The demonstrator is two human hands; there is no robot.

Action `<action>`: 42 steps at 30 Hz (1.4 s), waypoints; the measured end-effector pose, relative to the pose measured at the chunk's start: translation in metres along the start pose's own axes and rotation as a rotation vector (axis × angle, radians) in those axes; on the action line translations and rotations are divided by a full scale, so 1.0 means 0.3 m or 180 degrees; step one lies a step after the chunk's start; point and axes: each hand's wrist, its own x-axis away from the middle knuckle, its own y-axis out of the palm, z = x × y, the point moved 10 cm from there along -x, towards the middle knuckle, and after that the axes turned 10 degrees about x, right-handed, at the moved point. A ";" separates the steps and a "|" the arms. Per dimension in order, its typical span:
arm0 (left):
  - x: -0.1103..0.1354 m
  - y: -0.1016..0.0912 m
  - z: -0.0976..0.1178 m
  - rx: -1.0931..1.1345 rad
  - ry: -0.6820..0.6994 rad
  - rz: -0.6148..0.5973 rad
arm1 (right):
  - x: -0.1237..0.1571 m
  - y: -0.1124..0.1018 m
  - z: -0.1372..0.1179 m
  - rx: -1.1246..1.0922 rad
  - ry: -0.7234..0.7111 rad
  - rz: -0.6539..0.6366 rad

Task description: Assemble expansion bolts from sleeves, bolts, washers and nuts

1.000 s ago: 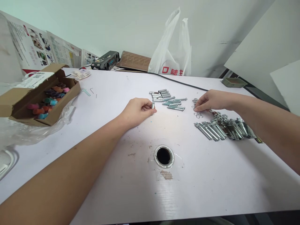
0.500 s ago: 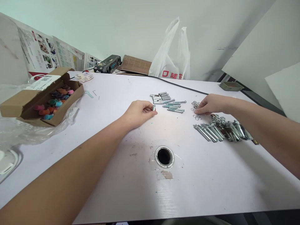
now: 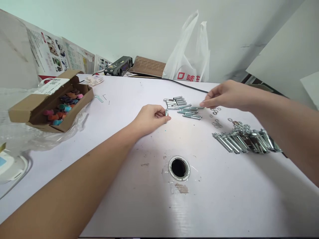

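My left hand (image 3: pixel 153 116) is closed around a short silver metal sleeve (image 3: pixel 166 113), held upright just above the white table. My right hand (image 3: pixel 226 94) has its thumb and fingertips pinched at the end of a thin bolt (image 3: pixel 196 107). That bolt lies at the right side of a group of similar bolts (image 3: pixel 190 112). Beside them, a little to the left, are several loose metal sleeves (image 3: pixel 174 103). Loose washers (image 3: pixel 216 123) are scattered below my right hand. Assembled expansion bolts (image 3: pixel 239 141) lie in a row under my right forearm, with nuts (image 3: pixel 241 125) heaped behind them.
An open cardboard box (image 3: pixel 72 113) of coloured caps rests on clear plastic at the left. A round metal-rimmed hole (image 3: pixel 170 167) is in the tabletop (image 3: pixel 139 205). Behind stand a white plastic bag (image 3: pixel 185 61) and a black cable (image 3: pixel 184 86).
My right hand has moved from the washers up and left to the end of a bolt. My left hand still holds the sleeve. The view has shifted slightly.
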 end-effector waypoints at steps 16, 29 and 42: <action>-0.014 -0.061 -0.007 -0.0145 0.0185 0.0306 | -0.071 0.193 -0.423 0.0879 -0.1823 0.0137; -0.023 -0.062 -0.035 -0.0090 0.0198 0.0263 | -0.116 0.202 -0.454 0.0773 -0.1999 0.0105; -0.019 -0.059 -0.025 -0.0032 0.0133 0.0247 | -0.044 0.136 -0.473 0.0844 -0.2172 0.0215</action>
